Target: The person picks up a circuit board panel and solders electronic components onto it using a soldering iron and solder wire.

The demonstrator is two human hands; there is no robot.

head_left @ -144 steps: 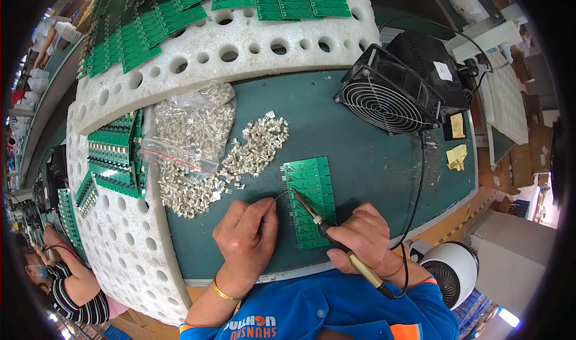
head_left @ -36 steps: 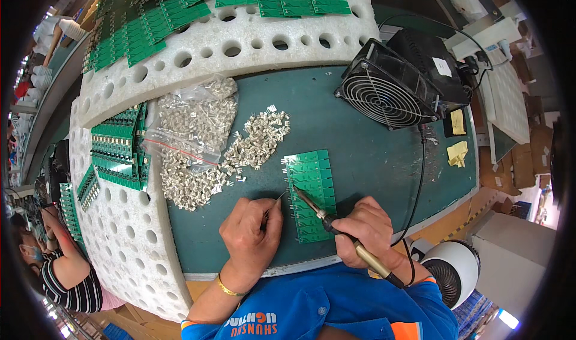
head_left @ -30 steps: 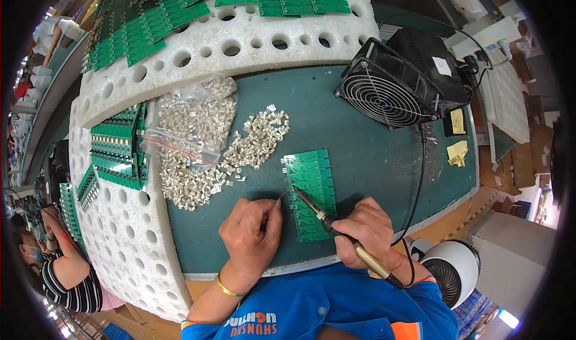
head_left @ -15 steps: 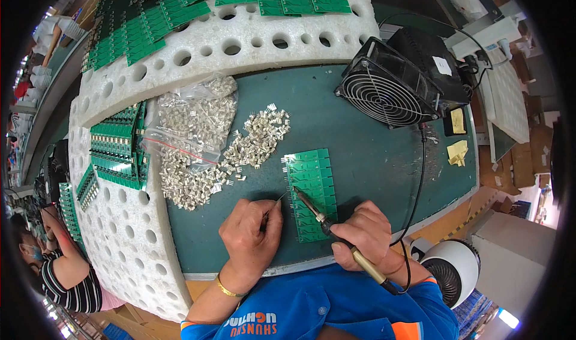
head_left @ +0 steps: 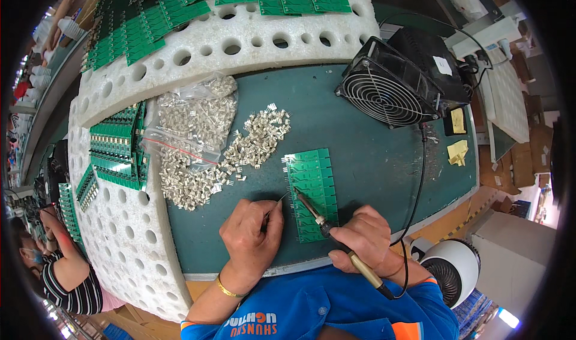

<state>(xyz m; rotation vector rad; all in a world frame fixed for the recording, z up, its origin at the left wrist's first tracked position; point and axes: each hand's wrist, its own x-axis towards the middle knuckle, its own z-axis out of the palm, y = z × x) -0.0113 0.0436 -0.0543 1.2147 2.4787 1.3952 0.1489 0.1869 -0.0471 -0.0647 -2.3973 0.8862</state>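
On the green work mat lies a green circuit board panel [head_left: 312, 190], with pins standing along its left edge. My right hand [head_left: 365, 238] is closed around the handle of a soldering iron [head_left: 354, 259]. The iron's tip meets the board near that pinned edge. To the left of the board, my left hand [head_left: 251, 229] pinches a thin solder wire [head_left: 282, 198], whose end points at the same edge close to the tip. Beyond my left hand spreads a pile of small white pin connectors [head_left: 255, 139], beside a clear bag [head_left: 201, 115] full of them.
A black fan [head_left: 390, 94] stands at the far right of the mat, with yellow sponges [head_left: 457, 153] nearby. The iron's cable [head_left: 420, 190] runs along the right. White foam blocks [head_left: 135, 220] carrying boards border the left and far sides. Another person [head_left: 69, 268] sits at far left.
The rear end of the soldering iron has swung slightly left with my right hand, while its tip stays at about the same spot. My left hand has hardly moved.
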